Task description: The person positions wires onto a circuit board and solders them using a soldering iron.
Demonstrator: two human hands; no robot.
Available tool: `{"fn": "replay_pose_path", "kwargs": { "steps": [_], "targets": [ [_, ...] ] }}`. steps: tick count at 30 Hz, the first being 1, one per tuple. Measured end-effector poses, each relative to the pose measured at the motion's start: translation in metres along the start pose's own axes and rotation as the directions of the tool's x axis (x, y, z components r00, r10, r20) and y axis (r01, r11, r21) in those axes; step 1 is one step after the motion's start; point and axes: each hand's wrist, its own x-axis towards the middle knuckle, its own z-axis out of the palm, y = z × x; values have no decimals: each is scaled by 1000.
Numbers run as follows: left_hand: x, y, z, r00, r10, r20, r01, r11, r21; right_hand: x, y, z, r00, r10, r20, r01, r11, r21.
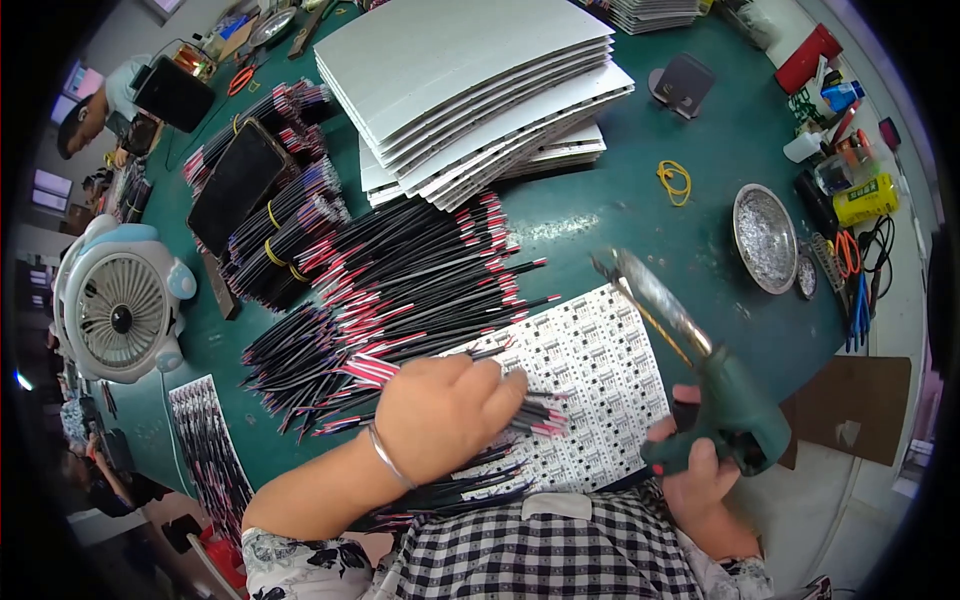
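My left hand [445, 410], a silver bangle on its wrist, is closed around several black wires [548, 418] with red and white ends. They lie over the near left part of a white circuit board panel [610, 370] covered in small dark components. One wire end sticks out beyond my thumb and fingers, above the board. My right hand [695, 475] grips a green soldering gun [740, 405]. Its long metal barrel slants up and left, blurred by motion, the tip past the panel's far edge. A thin strand of solder wire [655, 322] runs beside the barrel.
Loose black wires [420, 275] spread left of the panel, near tied bundles [285, 240]. White panels [460, 60] are stacked at the back. A metal bowl [765, 238], a yellow band [674, 183] and tools stand right. A fan [120, 310] is at left; another person [100, 110] sits beyond.
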Motion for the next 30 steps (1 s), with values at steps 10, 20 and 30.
{"fn": "replay_pose_path", "kwargs": {
  "steps": [10, 20, 30],
  "targets": [
    [0, 38, -24, 988, 155, -19, -156, 983, -93, 36, 21, 56, 927, -234, 293, 255, 966, -35],
    [-24, 25, 21, 968, -227, -103, 219, 972, -79, -10, 4, -31, 993, 94, 72, -100, 990, 95],
    [-13, 11, 32, 979, -152, -135, 135, 982, -130, -15, -18, -42, 883, 252, 395, -72, 906, -417]
  ]
}}
